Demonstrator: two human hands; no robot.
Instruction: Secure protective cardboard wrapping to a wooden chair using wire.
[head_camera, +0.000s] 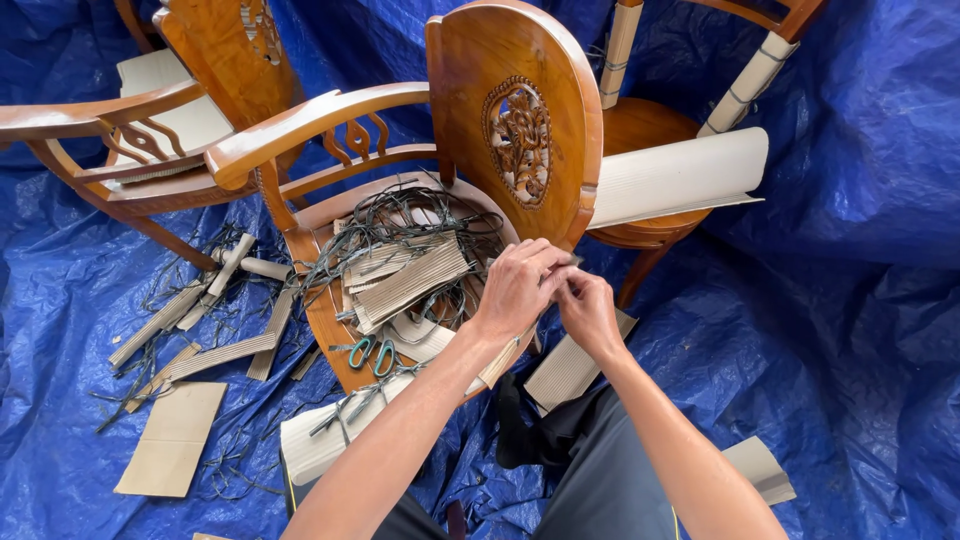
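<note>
**Hands at the chair's edge**

Blue tarp (840, 250) spreads under everything. My wooden chair (520, 110) holds cardboard strips (405, 280), tangled dark cord (400, 215) and green-handled scissors (372, 352). My left hand (515, 290) and right hand (585, 305) meet at the chair's back edge, fingers pinched closed; on what, I cannot tell.

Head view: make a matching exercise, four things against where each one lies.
Things:
1. scissors
2. tangled cords
3. flat cardboard sheet
4. rolled corrugated card

Places:
A. on the blue tarp, lower left
B. front of the near chair's seat, green handles
C. on the round seat of the chair behind
D. heaped at the back of the near chair's seat

Pairs: 1-B, 2-D, 3-A, 4-C
</note>
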